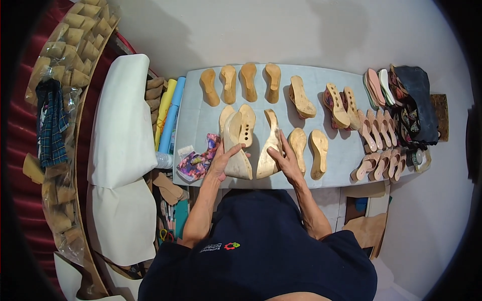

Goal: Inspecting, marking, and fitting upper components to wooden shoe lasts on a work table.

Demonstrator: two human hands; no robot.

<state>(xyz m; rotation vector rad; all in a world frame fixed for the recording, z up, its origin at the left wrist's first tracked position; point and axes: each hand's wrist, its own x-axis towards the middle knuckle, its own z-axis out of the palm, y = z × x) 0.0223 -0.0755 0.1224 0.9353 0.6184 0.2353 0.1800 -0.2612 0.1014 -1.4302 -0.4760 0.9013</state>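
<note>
Holding a paler wedge sole (233,131) and a yellower wedge sole (266,156) side by side over the near part of the bench (201,128), the person seems to be at a handling or comparing step, one wooden piece to each hand. The left hand (221,161) has its thumb across the face of the paler one, fingers narrowed around the outer side. The right hand (288,161) grips the yellower one, thumb on the broad face and index finger stretched along the outer edge. Both pieces are tilted, thick ends toward the body and thin ends away, with a gap between them. Whether the lower ends touch the bench cannot be told from this angle.

Just beyond the paler piece, and partly hidden by it, lies a sole with dark holes (246,120). Right of the right hand lie two more wooden soles (318,150), and a row of four soles (248,83) sits along the far side. A flowery cloth (198,163) lies just beside the left hand.

The next move, judging from this, calls for firm thumbs and steady wrists: the wood looks smooth and could slip, and the thick ends could knock together. Putting either piece down would call for care, since its neighbours lie near.
</note>
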